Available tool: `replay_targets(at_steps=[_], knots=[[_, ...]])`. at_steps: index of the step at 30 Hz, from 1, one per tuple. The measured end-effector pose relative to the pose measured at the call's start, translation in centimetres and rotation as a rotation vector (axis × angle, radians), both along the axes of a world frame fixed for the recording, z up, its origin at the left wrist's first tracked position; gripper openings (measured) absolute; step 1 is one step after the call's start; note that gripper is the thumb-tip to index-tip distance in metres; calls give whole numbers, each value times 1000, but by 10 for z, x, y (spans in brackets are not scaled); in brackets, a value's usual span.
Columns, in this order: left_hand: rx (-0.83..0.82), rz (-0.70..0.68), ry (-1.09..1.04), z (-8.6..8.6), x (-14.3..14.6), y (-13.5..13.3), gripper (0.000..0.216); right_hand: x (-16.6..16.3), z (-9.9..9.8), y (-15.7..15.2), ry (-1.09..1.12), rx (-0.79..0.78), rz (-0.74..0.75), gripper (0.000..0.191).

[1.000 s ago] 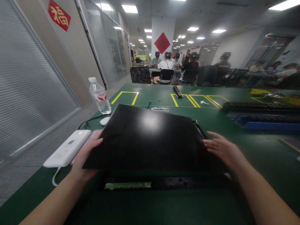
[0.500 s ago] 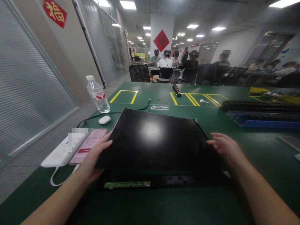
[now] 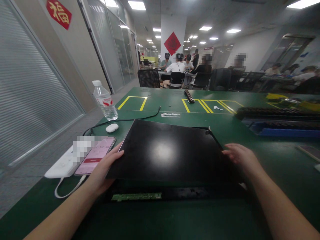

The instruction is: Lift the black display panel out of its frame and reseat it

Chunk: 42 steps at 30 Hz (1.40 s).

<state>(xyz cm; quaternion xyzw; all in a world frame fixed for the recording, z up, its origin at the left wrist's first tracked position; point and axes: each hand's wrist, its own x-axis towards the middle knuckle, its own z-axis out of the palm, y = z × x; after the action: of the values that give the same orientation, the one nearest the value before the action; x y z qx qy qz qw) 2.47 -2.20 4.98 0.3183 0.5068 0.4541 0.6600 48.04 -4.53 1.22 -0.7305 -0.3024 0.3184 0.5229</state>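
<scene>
A glossy black panel (image 3: 165, 153) lies almost flat in front of me on the green table (image 3: 280, 166), its far edge slightly raised. My left hand (image 3: 103, 173) grips its left edge, thumb on top and fingers underneath. My right hand (image 3: 241, 158) holds the right edge, fingers curled against it. Under the near edge of the panel a dark frame with a green circuit strip (image 3: 136, 196) shows.
Left of the panel lie a phone with a pink screen (image 3: 95, 155), a white power bank (image 3: 62, 165), a white earbud case (image 3: 112, 127), a black cable (image 3: 130, 119) and a water bottle (image 3: 104, 100). Black and blue trays (image 3: 282, 128) stand at right. Several people sit at tables behind.
The panel has been lowered from a tilted position toward the table, uncovering the phone and the cable. Both hands stayed on its edges and came down with it.
</scene>
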Motion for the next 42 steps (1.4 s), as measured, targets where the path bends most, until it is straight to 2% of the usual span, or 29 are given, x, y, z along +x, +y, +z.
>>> replay_targets(at_steps=[7, 13, 23, 30, 42], knots=[[-30, -11, -31, 0, 2, 0, 72, -3, 3, -3, -112, -40, 18, 33], [-47, -1, -16, 1, 2, 0, 72, -3, 2, -5, -300, -107, 58, 33], [-41, -3, 54, 0, 3, 1, 68, -9, 10, -6, -550, -190, 99, 21], [-3, -17, 185, 1, 5, -2, 64, -8, 7, -5, -612, -242, 94, 27], [22, -1, 183, -7, 1, 1, 63, -5, 4, -4, -673, -223, 108, 26]])
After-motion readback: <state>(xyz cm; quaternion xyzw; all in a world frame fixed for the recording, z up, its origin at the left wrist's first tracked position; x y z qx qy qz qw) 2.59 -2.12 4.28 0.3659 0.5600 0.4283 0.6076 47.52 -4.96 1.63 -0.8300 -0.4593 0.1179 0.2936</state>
